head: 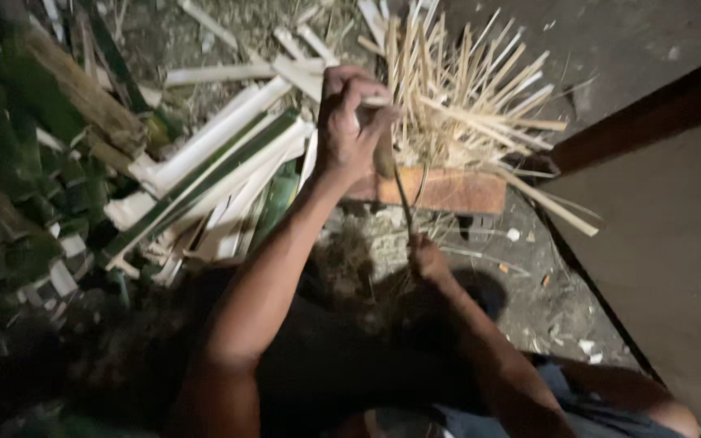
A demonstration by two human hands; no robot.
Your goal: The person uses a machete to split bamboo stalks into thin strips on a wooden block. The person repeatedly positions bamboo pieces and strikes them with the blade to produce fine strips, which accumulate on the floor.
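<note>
Left hand [349, 122]: wrapped tight around a thin stick [373, 101].
Right hand [427, 261]: pinching a dark strip [403, 199] low down.
Nearby: pale sticks [464, 89], brick [440, 191].

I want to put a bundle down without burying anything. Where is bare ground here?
Bare ground lies upper right, beyond the thin splints, and a littered patch sits between brick and dark board. The left is crowded with split bamboo.
</note>
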